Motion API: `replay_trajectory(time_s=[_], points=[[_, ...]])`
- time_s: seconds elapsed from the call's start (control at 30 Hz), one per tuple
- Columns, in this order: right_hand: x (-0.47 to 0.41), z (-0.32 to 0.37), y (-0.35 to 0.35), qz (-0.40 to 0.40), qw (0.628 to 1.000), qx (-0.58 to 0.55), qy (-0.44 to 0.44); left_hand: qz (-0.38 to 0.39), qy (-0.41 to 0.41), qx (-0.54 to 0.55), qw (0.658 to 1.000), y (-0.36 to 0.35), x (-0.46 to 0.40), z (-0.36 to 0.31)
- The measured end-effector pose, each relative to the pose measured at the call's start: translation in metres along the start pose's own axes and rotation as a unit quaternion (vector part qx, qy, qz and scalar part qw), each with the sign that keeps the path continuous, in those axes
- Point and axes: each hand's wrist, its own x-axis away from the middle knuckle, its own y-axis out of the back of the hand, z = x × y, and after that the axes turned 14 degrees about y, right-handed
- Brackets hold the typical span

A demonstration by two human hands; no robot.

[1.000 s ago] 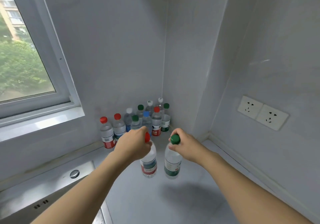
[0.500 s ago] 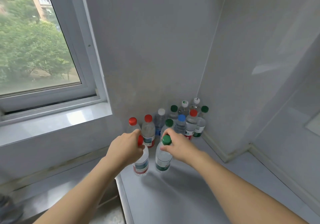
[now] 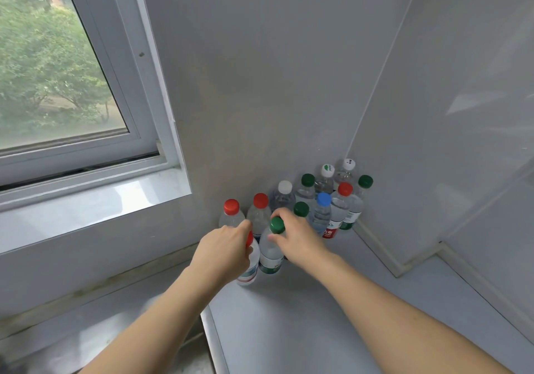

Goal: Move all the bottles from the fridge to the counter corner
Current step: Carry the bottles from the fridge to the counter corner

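Near the frame's centre, left hand (image 3: pixel 224 251) curled round the neck of a clear plastic water bottle with a red cap and red label (image 3: pixel 250 269), only a sliver of the cap showing past the fingers. Just right of it, right hand (image 3: pixel 299 239) pinching the neck of a clear plastic water bottle with a green cap and green label (image 3: pixel 271 253), thumb and fingers closed just under the cap. Both bottles upright, side by side and touching or nearly so, bases at or on the pale grey tabletop (image 3: pixel 303 330); cannot tell whether they rest fully on it.

Behind them, toward centre right, a cluster of upright clear plastic bottles (image 3: pixel 318 200) packed into the tabletop's corner where the two grey walls meet: two red-capped ones at the cluster's left, a white-capped one behind, three green-capped ones, a blue-capped one, another red-capped one with a red label, and two white caps at the very back. Held bottles just in front of the cluster's left end, close to the nearest red-capped bottles.

At upper left, a white-framed window (image 3: pixel 86 84) with green trees beyond the glass, and a glossy white sill (image 3: pixel 101 200) beneath it. Along the lower left edge, blurred, the metal rim of a sink (image 3: pixel 206 333) beside the tabletop. Both bare forearms reaching in from the bottom of the frame.
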Motion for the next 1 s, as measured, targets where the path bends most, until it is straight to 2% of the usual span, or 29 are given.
replay_trajectory(time_s=[0.3,0.67,1.0], points=[[-0.005,-0.004,-0.004,-0.019,1.000,-0.008,0.017,-0.008,0.008,0.000,1.000,-0.001,-0.011,-0.001],[0.001,-0.011,-0.018,-0.078,0.993,-0.088,-0.009,0.005,0.043,0.009,0.999,0.001,-0.016,-0.007],[0.009,-0.001,-0.006,-0.024,0.999,-0.047,-0.005,0.024,0.049,0.004,0.999,0.003,-0.013,-0.008]])
